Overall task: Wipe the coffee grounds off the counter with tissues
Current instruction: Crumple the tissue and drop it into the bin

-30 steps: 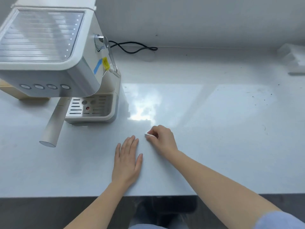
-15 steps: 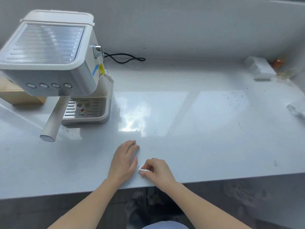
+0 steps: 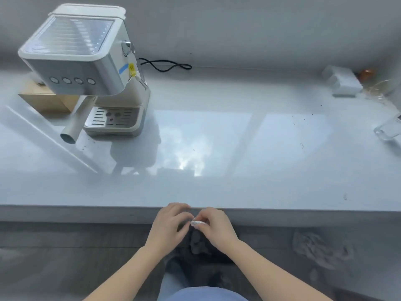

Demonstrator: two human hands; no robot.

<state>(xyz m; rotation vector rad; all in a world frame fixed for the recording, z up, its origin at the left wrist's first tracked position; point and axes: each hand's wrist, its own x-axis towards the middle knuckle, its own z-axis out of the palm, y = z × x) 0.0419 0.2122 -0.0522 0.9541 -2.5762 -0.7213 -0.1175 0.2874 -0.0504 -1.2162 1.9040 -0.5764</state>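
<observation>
Apparently near the end of a pass, the right hand [image 3: 217, 224] pinches a small wadded tissue [image 3: 198, 223] beside the cupped left hand [image 3: 169, 224] at the grey counter [image 3: 217, 187] edge, lower centre, while scattered coffee grounds [image 3: 303, 120] remain upper right, opposite the espresso machine [image 3: 86, 68].

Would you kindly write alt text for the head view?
Two bare hands meet at the counter's front edge, the right hand pinching a small white tissue beside the left hand. Dark coffee grounds remain far right; an espresso machine stands far left.
</observation>
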